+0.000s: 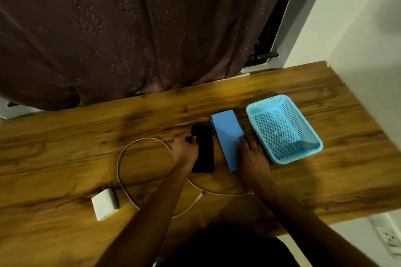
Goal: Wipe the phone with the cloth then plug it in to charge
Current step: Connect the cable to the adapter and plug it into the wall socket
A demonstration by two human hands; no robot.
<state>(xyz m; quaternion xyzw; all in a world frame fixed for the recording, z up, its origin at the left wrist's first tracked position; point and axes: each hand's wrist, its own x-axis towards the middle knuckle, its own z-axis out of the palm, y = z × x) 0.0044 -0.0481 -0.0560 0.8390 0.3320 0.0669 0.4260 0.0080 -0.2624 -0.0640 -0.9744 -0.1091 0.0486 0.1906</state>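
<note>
Both hands are down on the desk (pixel 65 136) now. The phone (pixel 204 147), black and flat, lies about mid-desk with its long side running toward the far edge. The left hand (pixel 186 145) is at its left edge, fingers curled onto that edge and holding it. Just beside the phone on the right lies the cloth (pixel 226 134), blue, folded into a long strip. The right hand (pixel 251 158) rests on its right-hand edge, fingers fairly straight and close together, tips on the fabric. Next along, toward the desk's right edge, is the light blue mesh basket (pixel 282 158), just beside that right hand. Toward the near left part of the desk sits the white charger block (pixel 105 204). Its white cable (pixel 121 158) loops out left of the phone and passes under the left forearm, and the plug end (pixel 200 195) lies loose on the wood, nearer than the phone. A dark patterned curtain (pixel 130 28) hangs behind the far edge.
</note>
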